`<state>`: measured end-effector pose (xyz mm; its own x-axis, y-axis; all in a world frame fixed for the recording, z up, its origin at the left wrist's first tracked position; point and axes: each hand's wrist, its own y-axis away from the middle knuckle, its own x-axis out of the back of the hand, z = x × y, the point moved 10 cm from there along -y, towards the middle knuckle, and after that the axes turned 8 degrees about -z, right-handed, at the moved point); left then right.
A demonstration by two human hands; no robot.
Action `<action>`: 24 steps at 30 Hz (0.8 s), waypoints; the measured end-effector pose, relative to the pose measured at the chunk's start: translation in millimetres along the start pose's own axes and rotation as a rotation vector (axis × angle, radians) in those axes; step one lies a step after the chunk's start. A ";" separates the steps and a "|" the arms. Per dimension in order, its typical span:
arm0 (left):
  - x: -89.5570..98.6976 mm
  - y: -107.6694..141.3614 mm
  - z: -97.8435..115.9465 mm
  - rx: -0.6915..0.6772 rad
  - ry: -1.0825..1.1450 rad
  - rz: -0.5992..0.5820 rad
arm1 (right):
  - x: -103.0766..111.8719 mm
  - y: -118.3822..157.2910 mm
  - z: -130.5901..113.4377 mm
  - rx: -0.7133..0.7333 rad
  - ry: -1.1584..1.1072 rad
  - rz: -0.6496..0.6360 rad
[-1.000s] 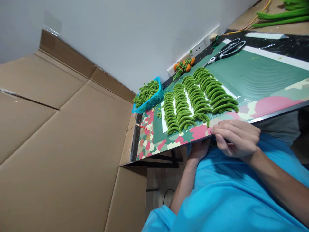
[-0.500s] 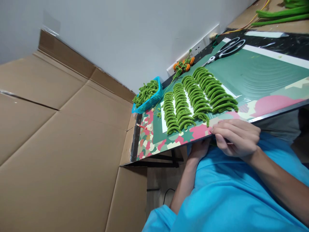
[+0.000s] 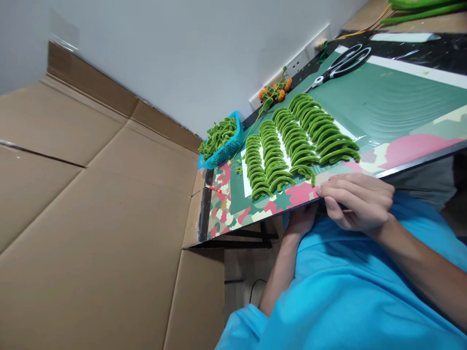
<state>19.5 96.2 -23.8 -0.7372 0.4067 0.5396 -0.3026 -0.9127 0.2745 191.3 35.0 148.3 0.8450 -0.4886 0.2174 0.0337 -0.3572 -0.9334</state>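
My right hand (image 3: 357, 201) is at the table's front edge with its fingers curled and thumb pressed in; whatever is in the pinch is hidden. Lower and to the left, my left hand (image 3: 302, 219) reaches under the edge, its fingers out of sight beneath the tabletop. A bit of green shows between the two hands, too small to name. Just beyond them, curved fuzzy green pipe-cleaner pieces (image 3: 306, 150) lie in several rows on a white sheet (image 3: 247, 187). The end of one row bends down close to my right fingertips.
A blue basket (image 3: 239, 133) heaped with green pieces stands by the wall. Behind the rows lie an orange-and-green pipe-cleaner sprig (image 3: 275, 92) and black-handled scissors (image 3: 343, 63) on a green mat (image 3: 386, 102). Long green stems (image 3: 426, 12) rest at the far right; cardboard (image 3: 109, 233) borders the left.
The camera view has shifted slightly, so the table's far items sit a little higher. Both hands keep nearly the same pose at the edge; the pieces stay in place.
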 end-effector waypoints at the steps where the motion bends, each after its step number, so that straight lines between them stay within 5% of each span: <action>1: -0.2 0.0 -0.3 0.003 0.001 -0.002 | 0.0 -0.4 -0.2 0.001 0.000 -0.002; 24: 0.0 0.3 0.9 0.051 -0.005 -0.004 | 0.8 -1.6 -0.5 0.003 0.001 0.002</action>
<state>20.0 96.0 -23.0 -0.7331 0.4110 0.5419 -0.2745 -0.9078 0.3172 191.7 34.8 150.0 0.8443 -0.4905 0.2159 0.0337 -0.3534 -0.9349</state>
